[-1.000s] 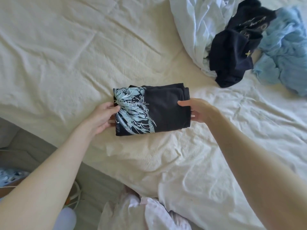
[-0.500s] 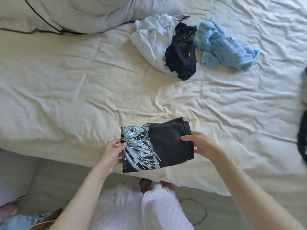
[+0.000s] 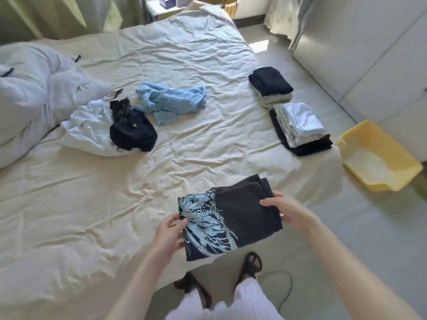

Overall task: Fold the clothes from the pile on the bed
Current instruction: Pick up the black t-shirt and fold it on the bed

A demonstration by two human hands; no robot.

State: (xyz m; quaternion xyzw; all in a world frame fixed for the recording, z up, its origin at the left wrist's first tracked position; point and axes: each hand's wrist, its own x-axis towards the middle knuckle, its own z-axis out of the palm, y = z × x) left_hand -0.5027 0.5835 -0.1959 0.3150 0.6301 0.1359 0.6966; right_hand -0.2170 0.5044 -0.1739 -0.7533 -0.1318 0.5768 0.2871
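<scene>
Bed (image 3: 97, 204) with rumpled cream sheet (yellow tray (image 3: 379, 158) on floor beside).

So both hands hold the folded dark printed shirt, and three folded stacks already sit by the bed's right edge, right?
Not quite: the head view shows two folded stacks, not three. Both the left hand and right hand do hold the folded dark printed shirt.

A yellow tray (image 3: 379, 158) with white granules sits on the grey floor (image 3: 323, 239) beside white cabinet doors (image 3: 369, 54). A dark cable (image 3: 285, 289) loops on the floor. Green curtains (image 3: 57, 12) hang behind, near a white bedside stand (image 3: 159, 9) bearing boxes
</scene>
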